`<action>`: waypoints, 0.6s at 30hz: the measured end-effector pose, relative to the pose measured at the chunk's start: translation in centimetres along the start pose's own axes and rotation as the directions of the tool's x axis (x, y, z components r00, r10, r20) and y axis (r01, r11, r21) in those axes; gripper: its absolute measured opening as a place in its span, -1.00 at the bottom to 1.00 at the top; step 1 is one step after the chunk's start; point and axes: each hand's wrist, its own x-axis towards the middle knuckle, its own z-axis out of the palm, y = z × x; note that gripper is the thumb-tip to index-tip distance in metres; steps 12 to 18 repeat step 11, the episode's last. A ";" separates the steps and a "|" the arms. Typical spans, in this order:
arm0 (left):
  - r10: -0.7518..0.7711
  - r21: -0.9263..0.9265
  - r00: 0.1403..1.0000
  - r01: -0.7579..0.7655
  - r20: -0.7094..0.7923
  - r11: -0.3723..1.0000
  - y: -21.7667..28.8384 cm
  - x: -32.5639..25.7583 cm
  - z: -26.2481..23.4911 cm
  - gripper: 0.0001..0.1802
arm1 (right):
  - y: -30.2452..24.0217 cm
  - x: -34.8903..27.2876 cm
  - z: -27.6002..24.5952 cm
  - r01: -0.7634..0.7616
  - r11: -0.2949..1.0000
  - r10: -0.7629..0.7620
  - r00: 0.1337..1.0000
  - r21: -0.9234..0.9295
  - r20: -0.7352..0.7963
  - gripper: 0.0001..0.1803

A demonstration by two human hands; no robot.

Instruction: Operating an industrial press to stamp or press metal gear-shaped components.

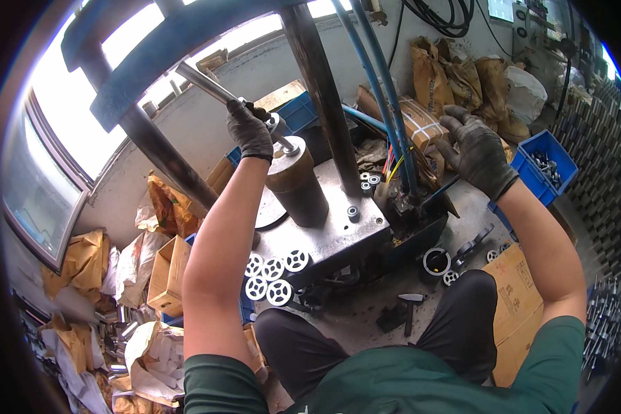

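My left hand (250,130), in a dark glove, is closed around a shiny metal rod (207,84). The rod slants from upper left down toward the top of a thick brown-sided metal cylinder (297,185). That cylinder stands upright on the steel bed (345,234) of a blue-framed press (152,65). Raised over the floor to the right, my gloved right hand (486,153) has its fingers apart and holds nothing. Several pale spoked wheels (279,292) lie at the near left of the bed. A small dark ring-shaped part (353,214) sits right of the cylinder.
Dark press columns (321,90) rise around the bed. Blue hoses (383,76) come down beside it. At right is a blue bin (545,165) of metal parts. A hammer (410,312) and a round can (436,262) are on the floor. Flattened cardboard (514,303) lies by my right knee.
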 end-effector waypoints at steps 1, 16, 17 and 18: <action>0.041 0.028 0.999 -0.042 0.028 0.999 -0.3 -0.1 0.0 -0.38 | 0.2 1.4 0.6 -0.018 0.999 0.018 1.000 -0.035 -0.006 -0.33; -0.140 0.208 0.982 0.113 0.123 0.972 -0.3 1.9 2.3 -0.31 | 2.5 4.0 2.5 -0.176 0.974 0.218 0.903 -0.143 0.371 0.02; -0.140 0.208 0.982 0.113 0.123 0.972 -0.3 1.9 2.3 -0.31 | 2.5 4.0 2.5 -0.176 0.974 0.218 0.903 -0.143 0.371 0.02; -0.140 0.208 0.982 0.113 0.123 0.972 -0.3 1.9 2.3 -0.31 | 2.5 4.0 2.5 -0.176 0.974 0.218 0.903 -0.143 0.371 0.02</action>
